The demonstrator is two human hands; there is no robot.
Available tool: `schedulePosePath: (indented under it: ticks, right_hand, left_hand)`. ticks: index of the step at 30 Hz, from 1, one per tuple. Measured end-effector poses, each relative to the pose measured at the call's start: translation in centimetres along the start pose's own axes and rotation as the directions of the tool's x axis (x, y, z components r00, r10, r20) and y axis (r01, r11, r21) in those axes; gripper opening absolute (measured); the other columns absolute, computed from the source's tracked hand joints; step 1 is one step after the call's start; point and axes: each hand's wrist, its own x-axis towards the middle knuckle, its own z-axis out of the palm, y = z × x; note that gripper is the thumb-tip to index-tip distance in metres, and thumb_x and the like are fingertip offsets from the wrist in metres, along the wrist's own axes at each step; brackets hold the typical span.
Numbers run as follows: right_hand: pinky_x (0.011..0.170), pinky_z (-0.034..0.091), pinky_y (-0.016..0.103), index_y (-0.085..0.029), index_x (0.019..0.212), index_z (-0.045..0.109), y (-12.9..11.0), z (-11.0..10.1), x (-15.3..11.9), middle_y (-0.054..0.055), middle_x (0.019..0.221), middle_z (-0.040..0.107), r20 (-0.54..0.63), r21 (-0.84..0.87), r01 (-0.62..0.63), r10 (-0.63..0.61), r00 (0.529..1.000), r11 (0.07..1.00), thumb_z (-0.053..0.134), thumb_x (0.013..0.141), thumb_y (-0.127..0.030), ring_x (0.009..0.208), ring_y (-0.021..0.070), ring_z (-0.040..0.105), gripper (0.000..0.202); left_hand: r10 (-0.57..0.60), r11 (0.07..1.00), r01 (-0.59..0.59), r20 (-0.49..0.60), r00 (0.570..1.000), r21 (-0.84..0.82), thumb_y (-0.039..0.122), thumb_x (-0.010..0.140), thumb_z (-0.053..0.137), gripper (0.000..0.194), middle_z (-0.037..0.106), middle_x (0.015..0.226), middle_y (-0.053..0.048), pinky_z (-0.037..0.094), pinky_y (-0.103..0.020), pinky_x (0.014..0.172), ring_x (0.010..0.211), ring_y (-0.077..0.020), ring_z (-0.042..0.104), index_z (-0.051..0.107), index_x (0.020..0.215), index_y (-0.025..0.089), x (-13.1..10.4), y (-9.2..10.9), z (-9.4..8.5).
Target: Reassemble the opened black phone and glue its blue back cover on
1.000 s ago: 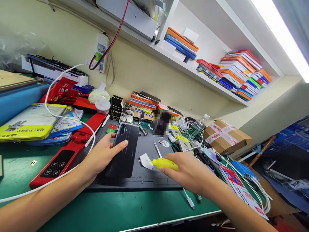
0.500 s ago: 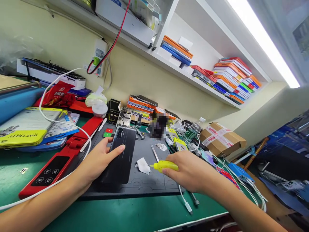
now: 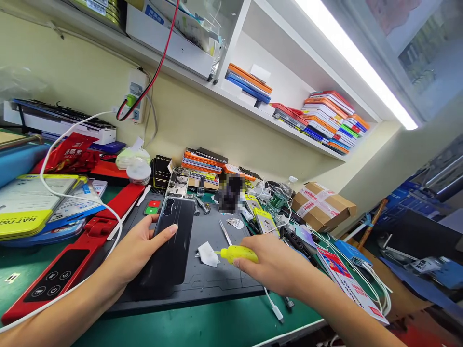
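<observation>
My left hand [image 3: 139,243] grips a black smartphone [image 3: 173,241] by its left side, thumb lying over its back and fingers partly hidden behind. The phone's back with its camera faces me. In my right hand [image 3: 267,260] is a small yellow bottle-like tool [image 3: 237,253] with a thin tip pointing left. That tip is close to a crumpled white wipe [image 3: 207,254] on the dark grey work mat [image 3: 217,284]. A pair of metal tweezers [image 3: 225,233] lies just beyond the yellow tool.
A red device with round buttons [image 3: 54,274] stands left of the mat. An opened phone [image 3: 178,182] and stacked boxes [image 3: 202,164] are behind. A bottle [image 3: 281,195] and cardboard box [image 3: 323,205] stand at right. A white cable [image 3: 272,304] crosses the front edge.
The view has shifted, so most things appear further left. Both hands keep their holds on the phone and the yellow tool, with little movement relative to the mat.
</observation>
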Motion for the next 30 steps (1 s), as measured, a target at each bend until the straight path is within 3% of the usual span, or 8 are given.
schedulePosePath:
  ticks: [6, 11, 13, 17, 23, 26, 28, 30]
  right_hand:
    - [0.076, 0.045, 0.031, -0.028, 0.11, 0.07, 2.1, 3.0, -2.0, 0.002, 0.101, 0.074, -0.027, 0.425, -0.002, 0.014, 1.0, 0.905, 0.063, 0.093, -0.044, 0.092, 0.0248, 0.066, 0.025]
    - [0.093, 0.054, 0.038, -0.024, 0.118, 0.064, 6.3, 8.0, -4.0, 0.008, 0.112, 0.075, -0.152, 0.823, 0.02, 0.187, 0.97, 0.567, 0.067, 0.088, -0.057, 0.109, 0.0304, 0.069, 0.045]
    - [0.089, 0.058, 0.04, -0.023, 0.111, 0.064, 8.9, 9.8, -4.8, 0.011, 0.108, 0.076, -0.26, 0.873, 0.046, 0.383, 0.886, 0.486, 0.075, 0.077, -0.064, 0.106, 0.0338, 0.071, 0.055]
    - [0.09, 0.059, 0.041, -0.022, 0.108, 0.065, 12.9, 12.1, -6.4, 0.01, 0.103, 0.077, -0.388, 0.858, 0.0, 0.65, 0.654, 0.513, 0.081, 0.068, -0.062, 0.102, 0.0352, 0.073, 0.058]
    - [0.098, 0.059, 0.045, -0.023, 0.101, 0.064, 12.6, 13.3, -6.8, 0.012, 0.107, 0.079, -0.299, 0.913, -0.023, 0.706, 0.642, 0.408, 0.082, 0.06, -0.063, 0.112, 0.0391, 0.072, 0.06]
    - [0.105, 0.055, 0.05, -0.021, 0.113, 0.059, 12.3, 13.9, -6.5, 0.017, 0.12, 0.074, -0.272, 0.933, -0.015, 0.736, 0.619, 0.358, 0.084, 0.056, -0.065, 0.12, 0.0413, 0.068, 0.076]
    - [0.105, 0.053, 0.054, -0.019, 0.126, 0.053, 12.4, 14.2, -6.9, 0.021, 0.131, 0.068, -0.3, 0.925, -0.025, 0.769, 0.565, 0.379, 0.084, 0.054, -0.066, 0.123, 0.0428, 0.066, 0.091]
    - [0.101, 0.054, 0.057, -0.019, 0.131, 0.051, 12.1, 14.2, -7.7, 0.022, 0.133, 0.064, -0.405, 0.877, -0.056, 0.797, 0.448, 0.477, 0.081, 0.058, -0.068, 0.122, 0.0436, 0.065, 0.093]
  left_hand:
    - [0.015, 1.0, -0.015, 0.018, 1.0, -0.02, 0.055, 0.081, 0.083, 0.066, 0.082, 0.099, -0.009, 0.066, -0.036, 0.077, 0.084, -0.0269, 0.08, 0.055, 0.131, 0.022, 0.6, -0.6, -0.3]
    - [0.017, 0.999, -0.015, 0.052, 0.999, -0.044, 0.058, 0.081, 0.081, 0.061, 0.082, 0.105, -0.01, 0.067, -0.036, 0.075, 0.091, -0.029, 0.08, 0.058, 0.124, 0.021, 0.7, -0.8, -0.3]
    - [0.011, 0.998, -0.007, 0.065, 0.998, -0.055, 0.057, 0.081, 0.082, 0.06, 0.082, 0.105, -0.01, 0.067, -0.036, 0.073, 0.09, -0.0292, 0.08, 0.058, 0.124, 0.021, 0.7, -0.7, -0.3]
    - [-0.013, 0.997, 0.018, 0.08, 0.997, -0.069, 0.053, 0.08, 0.084, 0.063, 0.082, 0.104, -0.01, 0.067, -0.034, 0.071, 0.087, -0.0285, 0.081, 0.059, 0.127, 0.02, 0.5, -0.5, -0.1]
    - [-0.01, 0.993, 0.021, 0.09, 0.996, -0.117, 0.049, 0.08, 0.085, 0.067, 0.083, 0.106, -0.009, 0.067, -0.031, 0.072, 0.088, -0.0261, 0.081, 0.059, 0.133, 0.019, 0.2, -0.3, 0.2]
    - [-0.026, 0.992, 0.036, 0.089, 0.996, -0.12, 0.049, 0.08, 0.085, 0.066, 0.083, 0.105, -0.009, 0.067, -0.031, 0.072, 0.088, -0.0261, 0.081, 0.06, 0.133, 0.018, 0.3, -0.2, 0.0]
    - [-0.033, 0.992, 0.044, 0.087, 0.996, -0.118, 0.048, 0.081, 0.084, 0.064, 0.083, 0.102, -0.01, 0.066, -0.03, 0.07, 0.085, -0.0257, 0.081, 0.061, 0.132, 0.017, 0.3, -0.2, -0.1]
    - [-0.021, 0.992, 0.03, 0.076, 0.997, -0.125, 0.046, 0.083, 0.084, 0.061, 0.083, 0.104, -0.01, 0.067, -0.031, 0.073, 0.087, -0.0258, 0.081, 0.061, 0.132, 0.018, 0.2, 0.0, -0.1]
